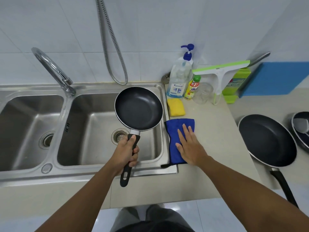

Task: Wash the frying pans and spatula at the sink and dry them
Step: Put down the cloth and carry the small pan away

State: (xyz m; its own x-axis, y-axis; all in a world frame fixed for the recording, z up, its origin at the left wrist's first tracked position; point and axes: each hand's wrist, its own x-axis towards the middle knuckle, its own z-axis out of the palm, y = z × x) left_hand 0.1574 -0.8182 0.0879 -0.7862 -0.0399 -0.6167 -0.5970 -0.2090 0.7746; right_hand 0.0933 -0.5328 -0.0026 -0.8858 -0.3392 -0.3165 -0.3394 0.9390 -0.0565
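Note:
My left hand point(125, 153) grips the black handle of a small black frying pan point(139, 108), held level above the right basin of the steel sink point(107, 161). My right hand point(189, 145) lies flat, fingers straight, on a blue cloth point(174, 131) on the counter just right of the sink. A larger black frying pan point(267, 141) sits on the counter at the right, handle toward me. At the far right edge a third dark pan point(301, 129) holds a grey spatula point(301, 125).
A curved tap point(53, 69) stands between the two basins and a metal hose point(113, 52) hangs on the tiled wall. Behind the cloth are a yellow sponge point(175, 107), a soap pump bottle point(179, 76), a small bottle point(192, 87), a glass jar point(203, 93) and a green squeegee point(220, 67).

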